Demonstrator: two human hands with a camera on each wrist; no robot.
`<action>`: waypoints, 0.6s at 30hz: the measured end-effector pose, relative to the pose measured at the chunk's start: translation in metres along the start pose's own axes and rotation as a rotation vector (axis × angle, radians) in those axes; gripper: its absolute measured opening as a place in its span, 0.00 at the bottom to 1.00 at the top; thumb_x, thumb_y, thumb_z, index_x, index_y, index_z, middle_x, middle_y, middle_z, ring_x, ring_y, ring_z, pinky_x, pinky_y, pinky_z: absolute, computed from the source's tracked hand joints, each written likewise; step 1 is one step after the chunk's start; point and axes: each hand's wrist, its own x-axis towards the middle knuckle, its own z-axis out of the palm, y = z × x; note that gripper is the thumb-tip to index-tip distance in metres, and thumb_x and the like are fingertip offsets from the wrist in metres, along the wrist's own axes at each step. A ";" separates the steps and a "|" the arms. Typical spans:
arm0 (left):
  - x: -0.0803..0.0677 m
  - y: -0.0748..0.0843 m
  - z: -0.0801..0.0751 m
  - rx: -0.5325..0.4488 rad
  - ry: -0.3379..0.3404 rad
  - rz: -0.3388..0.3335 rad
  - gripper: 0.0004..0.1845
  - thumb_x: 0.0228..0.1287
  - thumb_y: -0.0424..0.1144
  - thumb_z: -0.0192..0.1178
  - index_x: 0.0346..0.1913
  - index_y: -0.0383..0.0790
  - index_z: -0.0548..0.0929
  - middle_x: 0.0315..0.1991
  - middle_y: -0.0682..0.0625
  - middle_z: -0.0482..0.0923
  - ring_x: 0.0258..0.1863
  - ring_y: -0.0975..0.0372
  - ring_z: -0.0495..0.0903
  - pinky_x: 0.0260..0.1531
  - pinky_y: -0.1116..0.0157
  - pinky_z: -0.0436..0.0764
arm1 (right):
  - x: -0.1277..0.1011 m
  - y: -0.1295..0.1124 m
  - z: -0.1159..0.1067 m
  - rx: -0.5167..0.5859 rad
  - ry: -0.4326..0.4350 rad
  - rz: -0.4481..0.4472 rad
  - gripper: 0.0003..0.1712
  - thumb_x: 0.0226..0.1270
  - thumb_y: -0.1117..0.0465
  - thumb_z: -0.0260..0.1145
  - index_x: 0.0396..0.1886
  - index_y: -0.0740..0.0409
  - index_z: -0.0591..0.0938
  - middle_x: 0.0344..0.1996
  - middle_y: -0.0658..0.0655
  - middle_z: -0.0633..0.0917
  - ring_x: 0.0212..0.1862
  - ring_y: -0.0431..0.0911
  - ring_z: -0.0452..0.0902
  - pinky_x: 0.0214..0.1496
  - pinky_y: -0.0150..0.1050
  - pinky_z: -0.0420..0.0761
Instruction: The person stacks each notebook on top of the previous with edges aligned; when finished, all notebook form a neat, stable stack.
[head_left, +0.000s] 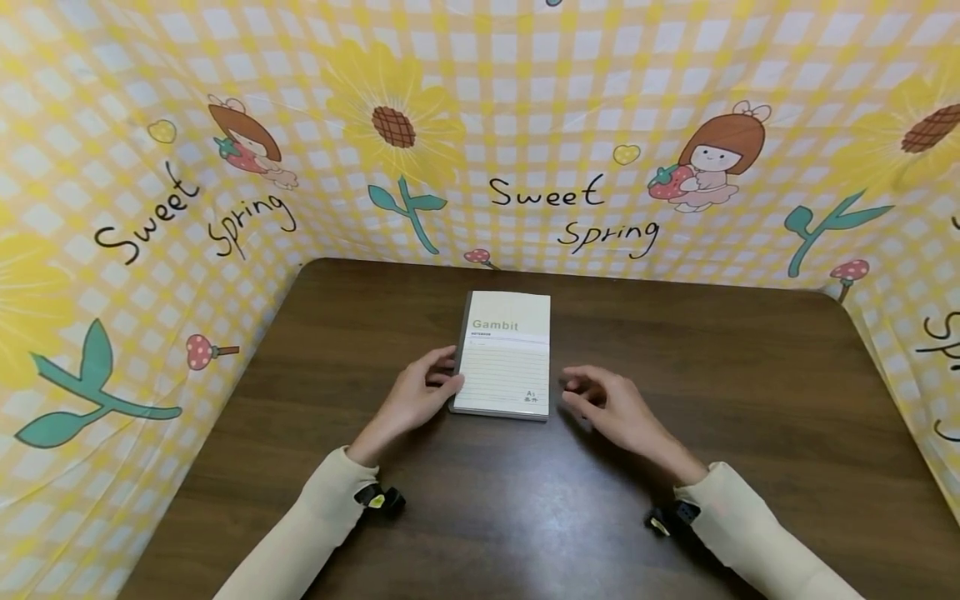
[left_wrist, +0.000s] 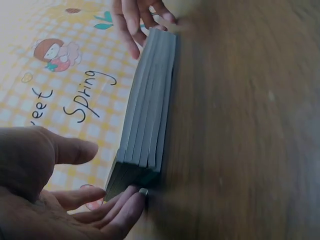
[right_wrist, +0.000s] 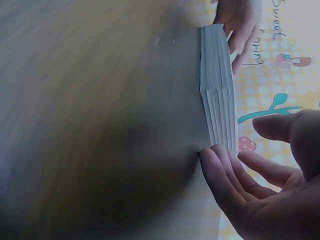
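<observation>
A stack of several notebooks lies flat on the table, its white top cover printed "Gambit" and its dark spines facing left. My left hand is at the spine side, its relaxed fingertips right against the edge. In the left wrist view, the fingers of that hand reach the lower side of the stack while the thumb stands away from it. My right hand hovers just right of the stack with loosely bent fingers and holds nothing. The right wrist view has its fingertips close by the page edges.
The dark brown wooden table has rounded far corners. A yellow-and-white checked cloth with flowers and "Sweet Spring" lettering hangs behind it and along both sides. Each wrist carries a black camera strap.
</observation>
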 end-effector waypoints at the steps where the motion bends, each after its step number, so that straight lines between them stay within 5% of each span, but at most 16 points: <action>1: -0.001 -0.001 -0.002 0.012 -0.011 0.020 0.31 0.76 0.40 0.63 0.77 0.36 0.69 0.65 0.33 0.79 0.58 0.45 0.85 0.59 0.50 0.85 | -0.001 0.001 -0.003 -0.024 -0.001 -0.022 0.24 0.74 0.58 0.70 0.66 0.60 0.81 0.52 0.61 0.88 0.43 0.48 0.88 0.42 0.34 0.85; 10: -0.009 -0.008 -0.018 0.174 -0.113 0.248 0.37 0.79 0.47 0.59 0.82 0.36 0.60 0.71 0.35 0.75 0.60 0.49 0.85 0.60 0.51 0.84 | -0.014 0.005 -0.029 -0.228 -0.066 -0.240 0.26 0.74 0.59 0.69 0.69 0.60 0.79 0.56 0.59 0.85 0.48 0.46 0.87 0.46 0.42 0.88; 18: -0.013 -0.010 -0.024 0.442 -0.121 0.355 0.40 0.79 0.65 0.48 0.85 0.55 0.52 0.86 0.45 0.46 0.83 0.46 0.57 0.72 0.40 0.71 | -0.024 0.005 -0.058 -0.444 -0.160 -0.230 0.35 0.78 0.42 0.63 0.78 0.50 0.71 0.74 0.54 0.74 0.73 0.52 0.72 0.67 0.57 0.79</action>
